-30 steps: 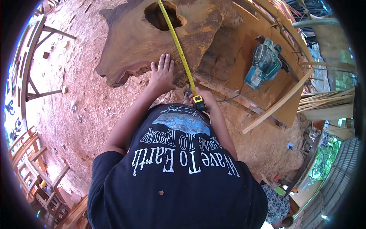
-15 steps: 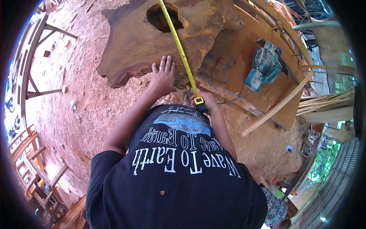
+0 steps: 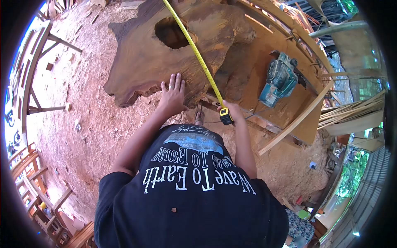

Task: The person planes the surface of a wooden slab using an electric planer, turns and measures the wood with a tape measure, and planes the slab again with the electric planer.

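A large brown wooden slab (image 3: 136, 53) with a ragged edge and a dark hole (image 3: 170, 33) spreads out in front of me. My left hand (image 3: 173, 97) lies flat on its near edge, fingers stretched out, a ring on one of them. My right hand (image 3: 233, 110) grips a yellow and black tape measure (image 3: 226, 116) just off that edge. Its extended yellow blade slants across the slab, past the hole's right side, and runs out of view at the top; the far end is hidden.
On a brown board (image 3: 264, 62) to the right rests a teal power saw (image 3: 279, 80) with a cable. A curved wooden strip (image 3: 297, 118) lies across the board's corner. Wooden frames (image 3: 37, 70) stand at left. Another person's patterned garment (image 3: 300, 228) shows at lower right.
The tape measure's case and my right hand have shifted slightly right and towards me, so the blade slants more. My left hand stays on the slab's edge. The whole view has tilted a little.
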`<action>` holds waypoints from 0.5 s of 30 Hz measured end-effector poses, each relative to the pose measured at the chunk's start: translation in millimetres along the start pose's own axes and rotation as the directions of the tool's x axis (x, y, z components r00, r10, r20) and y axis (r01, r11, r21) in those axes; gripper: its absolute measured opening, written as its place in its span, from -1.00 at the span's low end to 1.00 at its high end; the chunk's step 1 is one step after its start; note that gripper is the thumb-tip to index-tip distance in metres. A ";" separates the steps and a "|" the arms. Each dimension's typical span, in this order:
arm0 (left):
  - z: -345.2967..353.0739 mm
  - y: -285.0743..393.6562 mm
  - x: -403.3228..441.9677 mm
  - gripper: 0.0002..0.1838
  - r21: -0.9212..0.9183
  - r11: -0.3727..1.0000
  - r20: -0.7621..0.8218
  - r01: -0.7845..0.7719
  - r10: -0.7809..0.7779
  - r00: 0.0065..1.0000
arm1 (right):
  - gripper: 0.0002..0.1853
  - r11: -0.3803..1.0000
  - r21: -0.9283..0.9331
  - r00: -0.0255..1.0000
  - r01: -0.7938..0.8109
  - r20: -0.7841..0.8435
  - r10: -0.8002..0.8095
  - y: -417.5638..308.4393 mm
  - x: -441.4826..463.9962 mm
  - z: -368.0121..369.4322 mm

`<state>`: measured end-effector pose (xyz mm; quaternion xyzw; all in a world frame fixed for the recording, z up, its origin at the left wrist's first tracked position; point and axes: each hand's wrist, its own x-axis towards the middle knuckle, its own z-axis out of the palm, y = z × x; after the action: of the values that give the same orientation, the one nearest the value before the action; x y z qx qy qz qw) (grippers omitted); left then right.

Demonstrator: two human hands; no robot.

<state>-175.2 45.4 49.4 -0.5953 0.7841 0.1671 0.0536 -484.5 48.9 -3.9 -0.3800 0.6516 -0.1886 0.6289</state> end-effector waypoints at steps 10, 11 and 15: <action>-4.0 0.7 0.4 0.31 0.001 1.000 0.031 0.007 -0.007 0.999 | -0.57 0.992 -0.011 0.992 0.124 -0.004 -0.124 -17.7 4.0 -13.8; -4.6 1.2 -0.4 0.30 0.004 1.000 0.035 0.011 -0.011 0.999 | -0.57 0.990 -0.026 0.991 0.137 0.009 -0.137 -21.3 1.6 -10.5; -3.6 -0.4 -1.4 0.30 0.020 1.000 0.031 -0.004 0.004 0.999 | -0.57 0.999 0.004 0.994 0.048 0.101 -0.048 -17.3 3.3 6.2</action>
<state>-174.0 45.5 53.1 -0.5905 0.7860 0.1685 0.0717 -473.8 36.9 5.5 -0.4041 0.6097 -0.1846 0.6564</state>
